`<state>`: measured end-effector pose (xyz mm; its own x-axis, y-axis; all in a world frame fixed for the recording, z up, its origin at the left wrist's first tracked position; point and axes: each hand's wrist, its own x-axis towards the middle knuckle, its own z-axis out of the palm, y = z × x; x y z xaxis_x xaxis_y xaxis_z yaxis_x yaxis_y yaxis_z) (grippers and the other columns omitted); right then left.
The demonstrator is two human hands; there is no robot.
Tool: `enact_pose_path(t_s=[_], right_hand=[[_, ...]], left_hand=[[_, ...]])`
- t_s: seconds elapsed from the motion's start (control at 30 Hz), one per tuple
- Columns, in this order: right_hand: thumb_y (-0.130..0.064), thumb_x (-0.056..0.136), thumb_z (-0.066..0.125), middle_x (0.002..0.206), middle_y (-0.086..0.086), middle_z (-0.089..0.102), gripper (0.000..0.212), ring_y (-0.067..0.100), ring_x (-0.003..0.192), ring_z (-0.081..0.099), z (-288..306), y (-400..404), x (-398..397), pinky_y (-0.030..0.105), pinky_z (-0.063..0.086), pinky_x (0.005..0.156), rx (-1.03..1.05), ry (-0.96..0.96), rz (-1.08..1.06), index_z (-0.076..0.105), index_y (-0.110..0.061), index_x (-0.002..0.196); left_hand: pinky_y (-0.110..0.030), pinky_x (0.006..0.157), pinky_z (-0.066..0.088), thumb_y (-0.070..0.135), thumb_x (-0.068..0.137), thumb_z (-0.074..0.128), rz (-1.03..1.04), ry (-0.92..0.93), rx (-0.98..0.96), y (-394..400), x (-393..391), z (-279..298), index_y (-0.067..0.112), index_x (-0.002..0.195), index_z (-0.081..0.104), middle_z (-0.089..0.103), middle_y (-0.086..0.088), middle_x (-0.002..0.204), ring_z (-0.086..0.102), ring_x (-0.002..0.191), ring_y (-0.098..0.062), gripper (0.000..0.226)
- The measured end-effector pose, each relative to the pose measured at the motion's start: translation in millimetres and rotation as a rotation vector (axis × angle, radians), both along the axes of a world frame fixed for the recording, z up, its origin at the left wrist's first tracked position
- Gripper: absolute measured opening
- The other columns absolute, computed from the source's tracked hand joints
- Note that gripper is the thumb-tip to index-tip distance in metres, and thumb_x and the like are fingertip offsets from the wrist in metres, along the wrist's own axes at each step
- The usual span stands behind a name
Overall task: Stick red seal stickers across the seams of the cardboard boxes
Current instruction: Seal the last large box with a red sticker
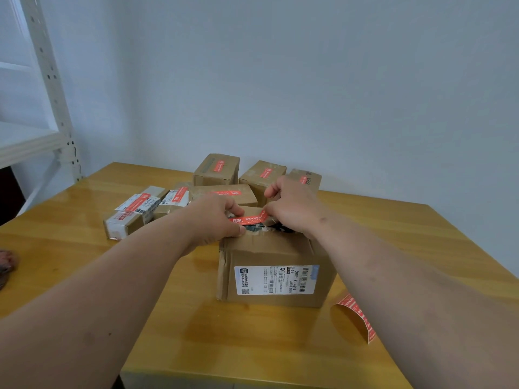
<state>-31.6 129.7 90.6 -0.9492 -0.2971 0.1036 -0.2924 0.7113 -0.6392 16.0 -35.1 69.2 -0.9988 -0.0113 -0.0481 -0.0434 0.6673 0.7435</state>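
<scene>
1. Far left: white metal shelving upright (53, 88) stands against the pale wall, beside the wooden table (174, 327).
2. Left rear of the table: two flat parcels (134, 211) lie side by side, each with a red sticker across white labels. Behind them, nearer the wall, sealed boxes (216, 169) sit close together, each with a red strip on its top face.
3. Left hand (216, 220): fingers curled, thumb and forefinger pinching the left end of the red seal sticker (248, 218). The heel of the hand rests at the near-left top edge of the front box.
4. The red seal sticker is stretched between both hands, lying across the top of the front box, over a torn, dark gap at the flaps. Whether it is already stuck down, cannot tell.
5. Front box (276, 265): brown cardboard, upright at table centre, white shipping label (276, 279) with barcodes on the near face. Left corner looks worn.
6. Right hand (292, 204): fingers bunched and curled, fingertips pinching the right end of the sticker. The wrist passes over the box's right top edge.
7. Right, near table edge: a curled sheet of red stickers (358, 318) on brown backing lies just beside the right forearm, apart from the box.
</scene>
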Motion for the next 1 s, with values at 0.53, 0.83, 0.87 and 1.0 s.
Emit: enact_pose_path(t_s=[0.53,0.83,0.87,1.0], right_hand=[[-0.008,0.093,0.061,0.092,0.008,0.058,0.017,0.023,0.084,0.061,0.6,2.9,5.0,0.023,0.041,0.06,-0.208,0.049,0.033,0.053,-0.022,0.099],[-0.005,0.095,0.055,0.077,0.001,0.052,0.023,0.011,0.063,0.045,9.6,1.5,14.7,0.02,0.037,0.055,-0.197,0.113,0.119,0.049,-0.027,0.092],[-0.005,0.096,0.055,0.077,0.001,0.051,0.021,0.011,0.063,0.045,9.6,1.6,15.5,0.02,0.037,0.055,-0.196,0.114,0.121,0.049,-0.026,0.094],[-0.006,0.096,0.055,0.079,0.004,0.052,0.017,0.012,0.065,0.046,9.6,2.8,19.3,0.017,0.037,0.055,-0.196,0.137,0.124,0.05,-0.022,0.099]], left_hand=[[-0.027,0.075,0.047,0.022,0.086,0.073,0.004,0.001,0.053,0.5,4.6,-0.9,0.027,0.115,0.066,0.059,0.0,0.113,0.056,0.099,-0.016,0.03],[-0.033,0.085,0.049,0.025,0.085,0.074,0.043,-0.005,0.06,1.3,9.9,-2.1,0.027,0.125,0.054,0.059,-0.003,0.118,0.057,0.101,-0.019,0.045],[-0.035,0.088,0.05,0.026,0.085,0.074,0.047,-0.01,0.062,1.3,10.6,-2.9,0.027,0.127,0.051,0.059,-0.003,0.119,0.057,0.103,-0.02,0.048],[-0.033,0.087,0.049,0.027,0.085,0.073,0.064,-0.006,0.057,2.4,12.3,-3.9,0.024,0.127,0.048,0.059,-0.004,0.118,0.057,0.103,-0.021,0.049]])
